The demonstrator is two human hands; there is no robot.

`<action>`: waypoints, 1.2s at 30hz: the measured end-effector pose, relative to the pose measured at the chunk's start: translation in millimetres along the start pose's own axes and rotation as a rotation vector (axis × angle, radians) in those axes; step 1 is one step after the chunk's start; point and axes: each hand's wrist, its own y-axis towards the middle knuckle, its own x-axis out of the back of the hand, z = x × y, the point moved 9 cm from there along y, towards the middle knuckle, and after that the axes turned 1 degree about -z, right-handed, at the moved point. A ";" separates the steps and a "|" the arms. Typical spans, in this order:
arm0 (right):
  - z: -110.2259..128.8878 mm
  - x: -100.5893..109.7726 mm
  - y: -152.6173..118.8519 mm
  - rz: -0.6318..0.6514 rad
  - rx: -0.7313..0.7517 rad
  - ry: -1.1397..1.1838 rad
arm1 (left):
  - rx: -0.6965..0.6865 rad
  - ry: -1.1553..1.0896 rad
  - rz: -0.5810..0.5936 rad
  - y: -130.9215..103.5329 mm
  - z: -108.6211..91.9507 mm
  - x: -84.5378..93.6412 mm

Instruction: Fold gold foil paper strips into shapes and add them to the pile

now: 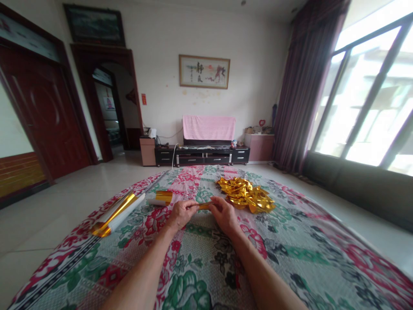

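Between my two hands is a narrow folded strip of gold foil paper, level above the flowered cloth. My left hand pinches its left end, and the fingers of my right hand are closed on its right end. A heap of shiny folded gold pieces lies just beyond my right hand. Behind my left hand rests a small stack of gold and white sheets. Farther left is a larger loosely rolled gold and white sheet.
A flowered red, green and grey cloth covers the round surface under my arms. Beyond it stand a low black cabinet and a pink-covered television. Tall windows and a purple curtain are at the right.
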 end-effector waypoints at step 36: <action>-0.5 -3.9 -2.4 0.037 0.033 -0.615 | 0.102 0.264 0.021 0.6 2.3 -6.5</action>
